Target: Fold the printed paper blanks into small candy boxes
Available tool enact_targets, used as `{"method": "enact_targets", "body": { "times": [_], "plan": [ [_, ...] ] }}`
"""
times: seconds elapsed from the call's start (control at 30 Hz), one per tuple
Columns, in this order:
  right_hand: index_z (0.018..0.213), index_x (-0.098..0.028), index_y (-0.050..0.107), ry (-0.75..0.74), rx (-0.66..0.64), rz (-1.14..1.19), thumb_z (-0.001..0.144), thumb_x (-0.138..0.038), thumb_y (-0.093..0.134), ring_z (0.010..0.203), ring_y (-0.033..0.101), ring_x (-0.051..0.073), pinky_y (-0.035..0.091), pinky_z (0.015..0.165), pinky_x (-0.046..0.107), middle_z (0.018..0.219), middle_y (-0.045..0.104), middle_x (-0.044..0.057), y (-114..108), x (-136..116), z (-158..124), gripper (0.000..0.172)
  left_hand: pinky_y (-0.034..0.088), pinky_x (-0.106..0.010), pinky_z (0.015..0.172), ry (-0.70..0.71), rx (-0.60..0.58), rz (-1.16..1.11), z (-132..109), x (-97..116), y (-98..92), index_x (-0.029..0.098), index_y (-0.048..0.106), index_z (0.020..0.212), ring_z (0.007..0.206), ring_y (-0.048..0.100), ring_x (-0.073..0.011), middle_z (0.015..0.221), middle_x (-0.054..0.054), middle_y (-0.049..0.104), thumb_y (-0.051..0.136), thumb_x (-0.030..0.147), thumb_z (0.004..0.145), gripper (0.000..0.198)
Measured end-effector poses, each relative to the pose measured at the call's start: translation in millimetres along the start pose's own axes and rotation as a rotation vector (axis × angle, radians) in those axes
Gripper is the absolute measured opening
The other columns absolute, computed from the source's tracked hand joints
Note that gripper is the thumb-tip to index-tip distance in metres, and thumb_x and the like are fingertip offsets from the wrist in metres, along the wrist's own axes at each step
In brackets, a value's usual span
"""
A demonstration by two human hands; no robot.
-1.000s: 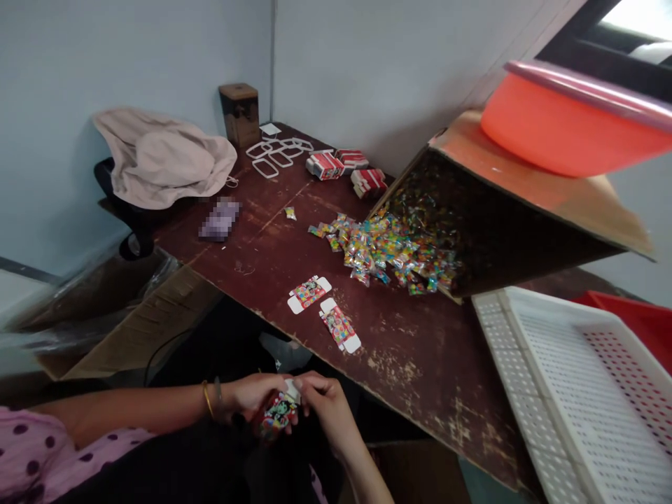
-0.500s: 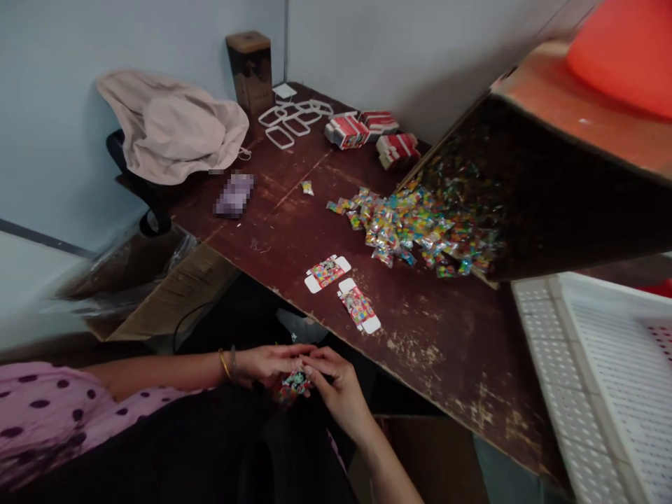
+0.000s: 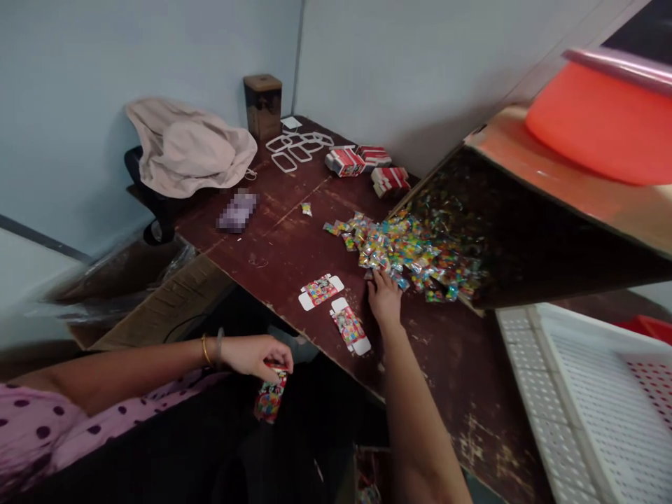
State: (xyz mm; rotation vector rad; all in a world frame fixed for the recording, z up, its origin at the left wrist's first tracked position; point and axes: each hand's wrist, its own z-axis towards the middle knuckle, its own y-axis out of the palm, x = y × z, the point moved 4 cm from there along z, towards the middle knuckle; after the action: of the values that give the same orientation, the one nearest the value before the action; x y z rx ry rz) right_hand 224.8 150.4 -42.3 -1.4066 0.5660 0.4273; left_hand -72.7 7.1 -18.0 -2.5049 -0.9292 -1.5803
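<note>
My left hand is closed around a small red printed candy box, held upright over my lap, off the table's near edge. My right hand reaches across the table to the front edge of a heap of small candy packets. Its fingers are apart and the tips touch the packets; none is seen between them. Left of my right hand lie a flattened candy carton and, nearer me, another flat carton, both with white end flaps.
The heap spills from a tipped cardboard box with an orange-red basin on top. Stacks of red-and-white cartons, white plastic frames, a tin and a cloth hat lie farther back. A white tray stands at right.
My right hand has left the candy box and moved forward to the packets. My left hand now holds the box alone, slightly farther left. The camera view has shifted.
</note>
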Motion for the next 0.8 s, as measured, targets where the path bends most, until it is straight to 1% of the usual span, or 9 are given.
{"method": "enact_targets", "body": {
  "times": [0.1, 0.23, 0.3, 0.33, 0.37, 0.43, 0.57, 0.7, 0.8],
  "plan": [
    [0.112, -0.009, 0.064, 0.09, 0.056, 0.017, 0.083, -0.022, 0.048, 0.108, 0.052, 0.034, 0.034, 0.097, 0.051, 0.111, 0.064, 0.021, -2, 15, -2, 0.035, 0.043, -0.019, 0.058, 0.006, -0.045, -0.045, 1, 2, -8.4, 0.019, 0.064, 0.088, 0.063, 0.056, -0.0104, 0.071, 0.005, 0.065, 0.086, 0.026, 0.06, 0.036],
    [0.108, -0.011, 0.06, 0.218, 0.102, 0.105, 0.088, -0.039, 0.046, 0.08, 0.059, 0.024, 0.046, 0.077, 0.039, 0.088, 0.066, 0.014, -20, -2, -56, 0.037, 0.046, -0.021, 0.068, 0.13, 0.333, -0.241, 8, 7, -33.7, 0.017, 0.063, 0.096, 0.074, 0.058, -0.0106, 0.083, 0.003, 0.065, 0.084, 0.019, 0.06, 0.042],
    [0.098, -0.015, 0.062, 0.234, -0.047, 0.267, 0.087, -0.05, 0.05, 0.065, 0.057, 0.018, 0.048, 0.064, 0.031, 0.073, 0.063, 0.005, -24, -28, -94, 0.038, 0.048, -0.025, 0.073, 0.151, 0.472, -0.353, 11, 11, -39.5, 0.017, 0.063, 0.107, 0.081, 0.061, -0.0126, 0.093, 0.0, 0.066, 0.083, 0.02, 0.064, 0.048],
    [0.098, -0.017, 0.063, 0.244, -0.234, 0.463, 0.086, -0.051, 0.055, 0.061, 0.056, 0.016, 0.047, 0.061, 0.028, 0.071, 0.062, 0.002, -20, -44, -114, 0.038, 0.05, -0.026, 0.075, 0.146, 0.482, -0.418, 14, 13, -38.3, 0.016, 0.063, 0.11, 0.083, 0.063, -0.0138, 0.096, -0.003, 0.067, 0.082, 0.021, 0.066, 0.048],
    [0.098, -0.018, 0.062, 0.281, -0.367, 0.629, 0.085, -0.051, 0.057, 0.058, 0.054, 0.014, 0.047, 0.058, 0.027, 0.071, 0.061, 0.001, -18, -59, -133, 0.036, 0.051, -0.028, 0.076, 0.136, 0.466, -0.483, 17, 15, -34.9, 0.014, 0.063, 0.11, 0.084, 0.064, -0.0148, 0.098, -0.005, 0.068, 0.081, 0.023, 0.067, 0.047],
    [0.093, -0.02, 0.06, 0.353, -0.44, 0.83, 0.082, -0.048, 0.065, 0.053, 0.051, 0.012, 0.044, 0.052, 0.024, 0.068, 0.058, -0.003, -18, -81, -158, 0.03, 0.052, -0.028, 0.075, 0.103, 0.388, -0.568, 23, 20, -23.7, 0.011, 0.064, 0.108, 0.08, 0.066, -0.0143, 0.096, -0.007, 0.07, 0.081, 0.024, 0.068, 0.045],
    [0.081, -0.02, 0.06, 0.393, -0.223, 0.797, 0.074, -0.044, 0.075, 0.06, 0.056, 0.013, 0.046, 0.055, 0.024, 0.07, 0.061, -0.002, -32, -83, -161, 0.03, 0.054, -0.024, 0.059, 0.023, 0.216, -0.483, 28, 22, 0.7, 0.016, 0.057, 0.109, 0.065, 0.066, -0.0119, 0.083, -0.001, 0.068, 0.078, 0.028, 0.072, 0.043],
    [0.093, -0.021, 0.066, 0.193, -0.327, 0.533, 0.078, -0.034, 0.071, 0.069, 0.062, 0.018, 0.05, 0.066, 0.029, 0.08, 0.069, 0.002, -38, -84, -151, 0.021, 0.055, -0.022, 0.052, -0.002, 0.012, -0.344, 32, 14, 18.9, 0.02, 0.052, 0.108, 0.068, 0.066, -0.0131, 0.087, 0.0, 0.063, 0.077, 0.029, 0.073, 0.044],
    [0.115, -0.025, 0.061, 0.014, -0.466, 0.49, 0.082, -0.023, 0.064, 0.079, 0.066, 0.02, 0.051, 0.077, 0.033, 0.091, 0.072, 0.002, -31, -97, -154, 0.034, 0.054, -0.021, 0.051, -0.005, 0.018, -0.335, 37, 8, 24.0, 0.021, 0.049, 0.115, 0.071, 0.066, -0.0137, 0.09, -0.001, 0.06, 0.075, 0.028, 0.074, 0.048]
  ]
}}
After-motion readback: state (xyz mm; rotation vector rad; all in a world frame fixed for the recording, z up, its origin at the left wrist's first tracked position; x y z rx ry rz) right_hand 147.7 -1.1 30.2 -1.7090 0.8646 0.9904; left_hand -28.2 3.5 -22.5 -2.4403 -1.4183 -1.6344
